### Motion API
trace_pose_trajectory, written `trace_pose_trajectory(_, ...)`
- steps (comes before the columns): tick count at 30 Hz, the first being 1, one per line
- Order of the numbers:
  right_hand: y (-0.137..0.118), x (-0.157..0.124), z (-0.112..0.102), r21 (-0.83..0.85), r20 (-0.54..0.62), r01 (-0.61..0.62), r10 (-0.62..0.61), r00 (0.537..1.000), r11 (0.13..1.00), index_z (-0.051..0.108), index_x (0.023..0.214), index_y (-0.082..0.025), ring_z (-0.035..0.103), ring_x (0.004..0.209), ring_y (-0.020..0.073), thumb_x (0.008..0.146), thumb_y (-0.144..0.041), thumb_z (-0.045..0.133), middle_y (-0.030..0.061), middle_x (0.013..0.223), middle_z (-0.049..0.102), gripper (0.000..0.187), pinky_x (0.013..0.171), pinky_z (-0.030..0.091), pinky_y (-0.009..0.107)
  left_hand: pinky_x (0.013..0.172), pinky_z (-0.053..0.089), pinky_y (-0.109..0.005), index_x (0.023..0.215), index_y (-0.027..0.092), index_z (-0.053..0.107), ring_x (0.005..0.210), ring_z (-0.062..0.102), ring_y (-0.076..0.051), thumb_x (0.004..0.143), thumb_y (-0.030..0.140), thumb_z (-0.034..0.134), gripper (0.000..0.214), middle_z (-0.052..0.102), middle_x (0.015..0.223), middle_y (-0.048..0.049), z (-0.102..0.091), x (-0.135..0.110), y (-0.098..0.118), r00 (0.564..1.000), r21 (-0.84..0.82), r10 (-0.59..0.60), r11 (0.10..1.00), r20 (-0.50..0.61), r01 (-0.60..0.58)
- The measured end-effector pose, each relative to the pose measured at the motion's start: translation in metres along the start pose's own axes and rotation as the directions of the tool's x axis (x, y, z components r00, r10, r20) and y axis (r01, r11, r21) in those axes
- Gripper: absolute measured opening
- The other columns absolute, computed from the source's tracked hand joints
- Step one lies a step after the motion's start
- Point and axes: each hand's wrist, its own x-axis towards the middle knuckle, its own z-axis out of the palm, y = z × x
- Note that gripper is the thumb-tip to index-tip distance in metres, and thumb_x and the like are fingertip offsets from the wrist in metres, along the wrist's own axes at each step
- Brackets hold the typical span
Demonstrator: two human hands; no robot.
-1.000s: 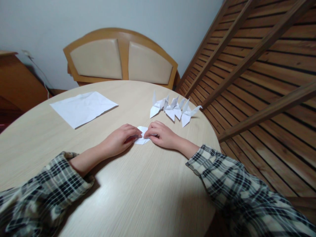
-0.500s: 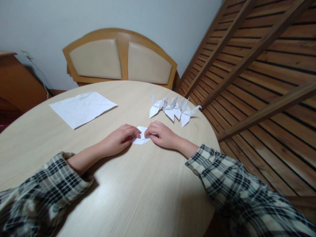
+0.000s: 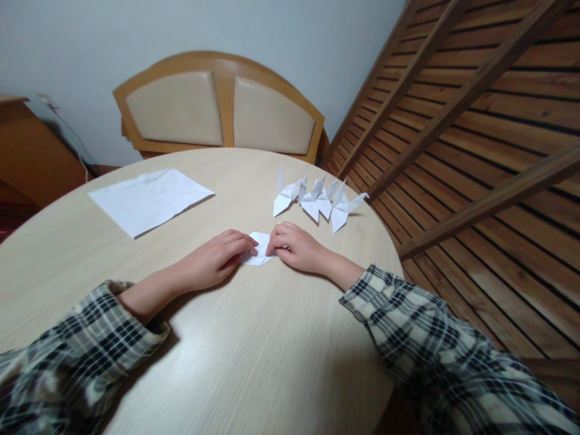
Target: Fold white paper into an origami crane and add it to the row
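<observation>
In the head view, the left hand (image 3: 218, 257) and right hand (image 3: 296, 248) grasped opposite sides of a small folded paper (image 3: 261, 249) mid-frame on the tabletop (image 3: 254, 338). Paper cranes (image 3: 310, 208) stood above right; a larger sheet (image 3: 151, 200) lay upper left.

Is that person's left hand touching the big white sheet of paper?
Apart. The head view plainly shows bare tabletop between the left hand and the big white sheet.

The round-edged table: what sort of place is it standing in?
Possibly a living space in a home or lodging: beyond the table stands a padded wooden backrest or headboard, with a pale wall behind it and slatted woodwork to the right.
</observation>
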Motion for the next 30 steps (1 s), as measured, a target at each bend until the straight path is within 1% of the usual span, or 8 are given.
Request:
trace_pose_trajectory(3, -0.002, 0.000, -0.001, -0.011, -0.027, 0.001, -0.002, 1.000, 1.000, 0.068, 0.082, -0.019, 0.053, 0.093, 0.0185, 0.081, -0.004, 0.048, 0.0052, 0.093, 0.061, 0.025, 0.087, 0.040, 0.033, 0.093, 0.047, -0.042, 0.121, 0.022, 0.059, 0.109, 0.056, -0.024, 0.087, 0.007, 0.045, 0.039, 0.064, 0.116, -0.0106, 0.001, -0.001, -0.002, 0.999, 0.045, 0.037, 0.998, 0.014, -0.037)
trace_pose_trajectory(5, -0.002, 0.000, -0.002, -0.031, -0.049, -0.014, 0.013, 0.999, 0.999, 0.067, 0.084, -0.019, 0.053, 0.097, 0.0191, 0.081, -0.005, 0.048, 0.0056, 0.097, 0.062, 0.024, 0.089, 0.039, 0.034, 0.092, 0.047, -0.041, 0.124, 0.024, 0.060, 0.109, 0.056, -0.023, 0.089, 0.008, 0.045, 0.041, 0.063, 0.118, -0.0108, 0.002, -0.001, -0.005, 0.998, 0.081, 0.054, 0.995, 0.023, -0.056)
trace_pose_trajectory(9, 0.001, 0.001, 0.000, -0.066, -0.077, -0.068, 0.063, 0.995, 0.995, 0.066, 0.096, -0.018, 0.052, 0.104, 0.0199, 0.082, -0.004, 0.046, 0.0057, 0.101, 0.066, 0.028, 0.094, 0.036, 0.036, 0.093, 0.047, -0.041, 0.122, 0.026, 0.064, 0.110, 0.056, -0.023, 0.093, 0.014, 0.044, 0.037, 0.063, 0.119, -0.0106, 0.002, -0.001, -0.006, 0.997, 0.143, 0.080, 0.986, 0.012, -0.080)
trace_pose_trajectory(12, 0.002, 0.001, 0.000, -0.081, -0.051, -0.101, 0.097, 0.994, 0.992, 0.066, 0.102, -0.019, 0.052, 0.106, 0.0199, 0.082, -0.003, 0.046, 0.0049, 0.106, 0.068, 0.033, 0.096, 0.034, 0.037, 0.092, 0.046, -0.043, 0.117, 0.029, 0.067, 0.110, 0.055, -0.025, 0.095, 0.020, 0.046, 0.032, 0.065, 0.117, -0.0093, 0.000, 0.001, -0.004, 0.996, 0.186, 0.084, 0.979, -0.014, -0.080)
trace_pose_trajectory(16, 0.002, 0.001, -0.001, -0.100, -0.020, -0.099, 0.097, 0.995, 0.990, 0.069, 0.099, -0.020, 0.052, 0.105, 0.0200, 0.082, -0.002, 0.046, 0.0041, 0.106, 0.069, 0.034, 0.095, 0.034, 0.037, 0.089, 0.046, -0.042, 0.113, 0.030, 0.069, 0.104, 0.056, -0.025, 0.094, 0.023, 0.049, 0.029, 0.067, 0.112, -0.0090, -0.003, 0.002, 0.001, 0.997, 0.243, 0.067, 0.968, -0.023, -0.059)
trace_pose_trajectory(23, 0.004, 0.000, -0.001, -0.113, -0.017, -0.105, 0.103, 0.994, 0.988, 0.072, 0.095, -0.020, 0.051, 0.101, 0.0201, 0.081, -0.001, 0.046, 0.0043, 0.101, 0.067, 0.035, 0.092, 0.034, 0.037, 0.085, 0.044, -0.040, 0.106, 0.026, 0.072, 0.093, 0.057, -0.025, 0.091, 0.015, 0.046, 0.031, 0.070, 0.098, -0.0079, -0.007, 0.002, 0.008, 0.997, 0.350, 0.075, 0.935, -0.030, -0.060)
trace_pose_trajectory(27, 0.003, 0.001, -0.002, -0.130, -0.017, -0.114, 0.112, 0.994, 0.985, 0.073, 0.093, -0.019, 0.051, 0.097, 0.0205, 0.082, -0.002, 0.047, 0.0058, 0.097, 0.067, 0.033, 0.089, 0.035, 0.036, 0.084, 0.044, -0.041, 0.105, 0.023, 0.071, 0.091, 0.058, -0.025, 0.090, 0.014, 0.046, 0.031, 0.071, 0.098, -0.0079, -0.007, 0.002, 0.008, 1.000, 0.423, 0.027, 0.906, -0.016, -0.017)
trace_pose_trajectory(30, 0.001, 0.001, -0.003, -0.138, -0.011, -0.109, 0.108, 0.994, 0.984, 0.074, 0.092, -0.019, 0.051, 0.095, 0.0206, 0.082, -0.002, 0.046, 0.0058, 0.094, 0.066, 0.034, 0.087, 0.036, 0.037, 0.085, 0.044, -0.042, 0.106, 0.022, 0.071, 0.092, 0.059, -0.026, 0.089, 0.014, 0.046, 0.031, 0.072, 0.100, -0.0083, -0.007, 0.002, 0.008, 0.999, 0.401, 0.000, 0.916, -0.033, 0.013)
